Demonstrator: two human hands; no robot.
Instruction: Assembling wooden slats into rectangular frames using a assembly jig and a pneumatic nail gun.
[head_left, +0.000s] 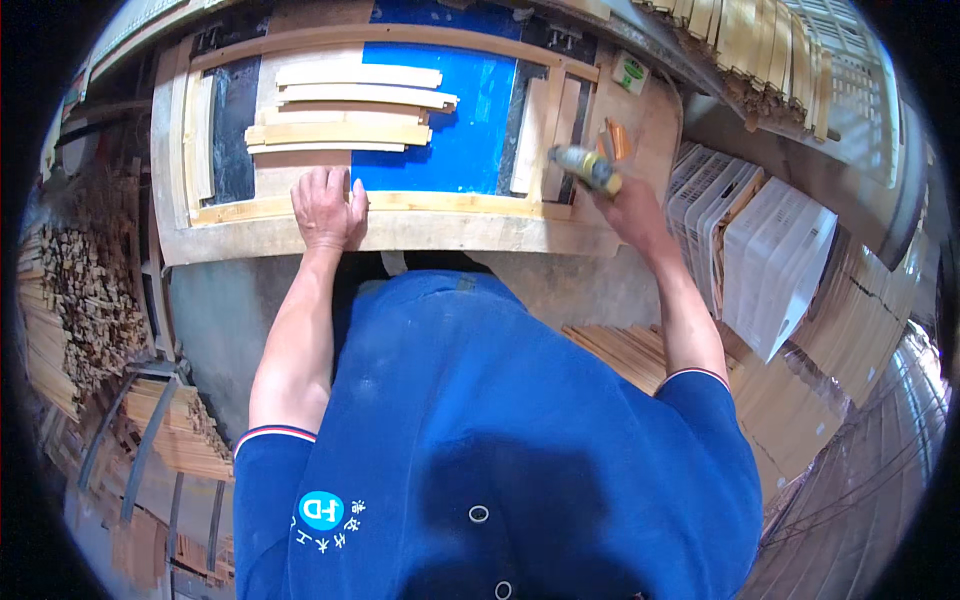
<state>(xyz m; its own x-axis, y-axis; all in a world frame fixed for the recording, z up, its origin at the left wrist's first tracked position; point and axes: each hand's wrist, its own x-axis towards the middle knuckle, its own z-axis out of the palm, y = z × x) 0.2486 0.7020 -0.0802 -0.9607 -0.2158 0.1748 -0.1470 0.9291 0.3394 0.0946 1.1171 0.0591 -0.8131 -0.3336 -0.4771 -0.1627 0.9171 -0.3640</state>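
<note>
My left hand point(326, 208) rests on the front rail of a long wooden frame point(440, 202), fingers flat and thumb apart. The frame lies on the workbench point(230, 242), which has blue and dark patches inside the frame. My right hand point(632, 208) grips a yellow and grey power tool point(588, 168), slightly blurred, above the frame's front right corner; its nose points left. Several pale wooden slats point(345, 133) lie in rows in the middle of the frame. A pale upright strip point(530, 135) stands beside the frame's right crosspiece.
An orange object point(618, 140) and a white-and-green box point(631, 72) lie at the bench's right end. White plastic crates point(780, 250) stand right of it. Bundled wood strips point(750, 40) sit on a shelf at far right; stacked wood point(90, 300) is at left.
</note>
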